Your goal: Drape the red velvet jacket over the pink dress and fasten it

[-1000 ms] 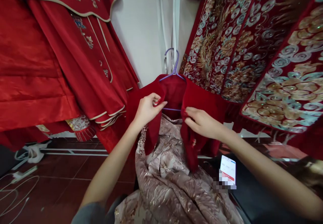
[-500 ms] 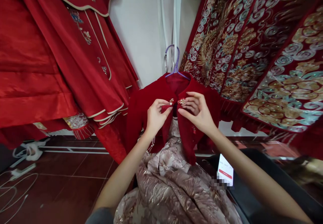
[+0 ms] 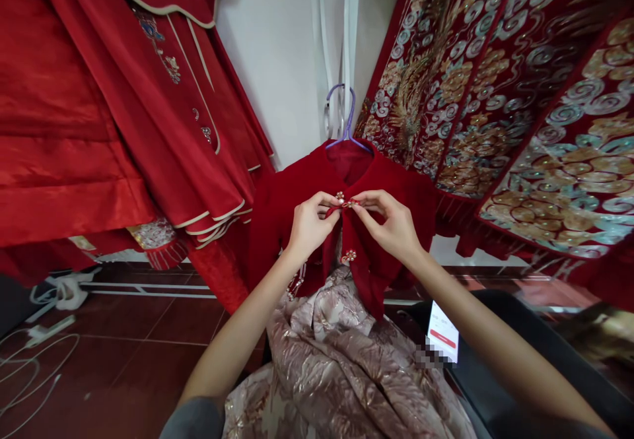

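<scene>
A dark red jacket (image 3: pixel 302 178) hangs on a purple hanger (image 3: pixel 348 122) in front of me, over a pinkish, shiny patterned dress (image 3: pixel 337 353). My left hand (image 3: pixel 312 222) pinches the jacket's left front edge beside a jewelled flower button (image 3: pixel 339 197). From the other side, my right hand (image 3: pixel 389 221) pinches the opposite front edge at a second jewelled fastener (image 3: pixel 351 204). The two edges meet between my fingertips; whether the fastener is hooked I cannot tell. Lower on the jacket front sits another flower button (image 3: pixel 351 255), untouched.
Red gowns (image 3: pixel 94 129) hang at the left, and a heavily embroidered garment (image 3: pixel 475 96) hangs at the right. A lit phone (image 3: pixel 442 333) stands by my right forearm. White cables (image 3: pixel 44 373) lie on the tiled floor at the left.
My right hand has come left and its fingers have closed in, bringing the two jacket edges together. The lower flower button now shows on the jacket front.
</scene>
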Available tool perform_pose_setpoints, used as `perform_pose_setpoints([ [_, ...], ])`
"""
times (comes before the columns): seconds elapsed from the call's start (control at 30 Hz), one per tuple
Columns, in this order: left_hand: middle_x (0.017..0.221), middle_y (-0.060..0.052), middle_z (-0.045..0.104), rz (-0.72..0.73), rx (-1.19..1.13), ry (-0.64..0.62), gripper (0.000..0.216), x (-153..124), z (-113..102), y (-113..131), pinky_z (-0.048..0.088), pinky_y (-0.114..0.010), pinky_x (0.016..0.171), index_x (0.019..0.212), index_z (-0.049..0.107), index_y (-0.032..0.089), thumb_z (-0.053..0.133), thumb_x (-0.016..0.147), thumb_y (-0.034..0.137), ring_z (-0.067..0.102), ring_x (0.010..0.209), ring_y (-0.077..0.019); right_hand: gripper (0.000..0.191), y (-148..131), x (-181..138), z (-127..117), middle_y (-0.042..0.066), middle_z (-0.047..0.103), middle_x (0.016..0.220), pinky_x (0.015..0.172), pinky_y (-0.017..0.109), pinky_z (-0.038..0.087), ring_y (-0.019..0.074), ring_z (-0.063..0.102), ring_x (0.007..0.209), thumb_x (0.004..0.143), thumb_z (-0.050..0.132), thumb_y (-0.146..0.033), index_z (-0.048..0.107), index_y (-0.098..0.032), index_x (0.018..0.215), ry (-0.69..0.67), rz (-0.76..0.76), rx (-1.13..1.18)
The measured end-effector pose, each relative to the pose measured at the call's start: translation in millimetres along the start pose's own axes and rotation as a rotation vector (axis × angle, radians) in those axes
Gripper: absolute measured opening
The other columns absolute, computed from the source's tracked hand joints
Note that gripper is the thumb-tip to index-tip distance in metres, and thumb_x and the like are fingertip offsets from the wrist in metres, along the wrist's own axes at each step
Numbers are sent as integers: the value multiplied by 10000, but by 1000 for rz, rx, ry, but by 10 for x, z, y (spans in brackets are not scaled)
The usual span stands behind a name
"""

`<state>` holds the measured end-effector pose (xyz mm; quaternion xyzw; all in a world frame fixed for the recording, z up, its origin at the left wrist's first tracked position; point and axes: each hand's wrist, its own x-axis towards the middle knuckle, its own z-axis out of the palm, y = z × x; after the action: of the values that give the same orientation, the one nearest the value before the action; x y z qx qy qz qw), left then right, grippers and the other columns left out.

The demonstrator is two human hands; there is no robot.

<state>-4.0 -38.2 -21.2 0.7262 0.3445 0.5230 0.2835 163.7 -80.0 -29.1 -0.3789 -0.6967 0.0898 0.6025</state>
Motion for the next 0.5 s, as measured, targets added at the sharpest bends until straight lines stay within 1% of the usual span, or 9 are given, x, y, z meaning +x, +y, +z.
perform_pose_setpoints([
  [0.13, 886, -32, 726, -11, 15, -16, 135, 23, -10, -9, 549, -233, 687, 835, 648, 180, 625, 726, 104, 690, 745, -126, 143, -9, -2, -4, 42, 670, 1002, 876, 379, 570, 189, 668, 915, 890, 599, -308, 632, -239, 1011, 1, -12, -1],
  [0.27, 854, -27, 714, 14, 53, -42, 115, 19, -27, 59, 541, -223, 665, 844, 634, 184, 629, 740, 135, 684, 742, -125, 135, 15, 9, 9, 45, 666, 1000, 866, 383, 579, 188, 667, 908, 899, 583, -304, 632, -238, 1007, -18, -24, -35],
  [0.33, 835, -22, 696, 61, 100, -90, 118, 11, -52, 121, 531, -208, 629, 865, 615, 188, 634, 750, 169, 672, 727, -120, 135, 14, 17, 9, 46, 663, 1006, 865, 387, 583, 190, 665, 915, 908, 570, -307, 632, -241, 1008, -10, -33, -59],
  [0.4, 837, -20, 675, 139, 174, -137, 120, 12, -80, 183, 519, -202, 602, 865, 591, 189, 637, 755, 202, 648, 692, -110, 139, -1, 24, 2, 48, 657, 1014, 868, 389, 587, 193, 660, 926, 914, 558, -308, 632, -245, 1013, -12, -48, -76],
  [0.5, 839, -22, 646, 271, 329, -174, 92, 38, -106, 246, 503, -221, 610, 815, 563, 189, 630, 764, 225, 612, 666, -108, 154, -33, 33, -14, 54, 645, 1028, 882, 399, 589, 201, 654, 948, 921, 540, -310, 635, -253, 1029, -45, -64, -86],
])
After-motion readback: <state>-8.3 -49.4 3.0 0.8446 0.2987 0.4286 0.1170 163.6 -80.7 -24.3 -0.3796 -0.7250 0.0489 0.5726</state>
